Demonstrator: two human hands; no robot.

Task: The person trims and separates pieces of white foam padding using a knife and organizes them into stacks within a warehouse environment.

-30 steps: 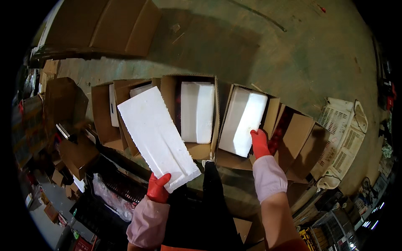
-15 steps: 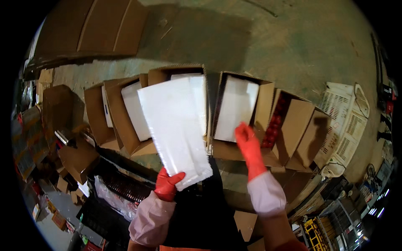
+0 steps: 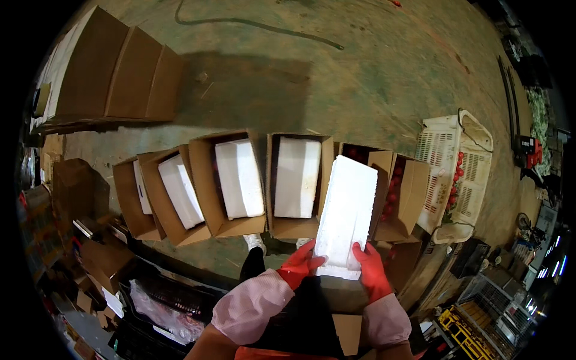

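Note:
Between my two red-gloved hands is a white foam board (image 3: 347, 207), tilted with its far end over an open cardboard box (image 3: 380, 161). My left hand (image 3: 298, 264) is closed on its near left corner. My right hand (image 3: 372, 271) grips its near right side, thumb on top. Red round items (image 3: 354, 152), too small to name, show in that box past the board, which hides the rest. To the left, another cardboard box (image 3: 326, 174) contains a white foam piece (image 3: 297, 178); several boxes farther left have similar white pieces.
At the right end, a cardboard box (image 3: 407, 201) contains red round items. Beyond it stands a cream slatted crate (image 3: 437, 147) with more red items. Large stacked cartons (image 3: 90, 66) are at the far left. Black crates (image 3: 171, 270) with plastic film stand near left. A hose (image 3: 258, 24) lies on the floor.
The white board has moved right, over a box with red items. My right hand, free before, now grips it too. My view has shifted, and a white piece shows in the box the board covered.

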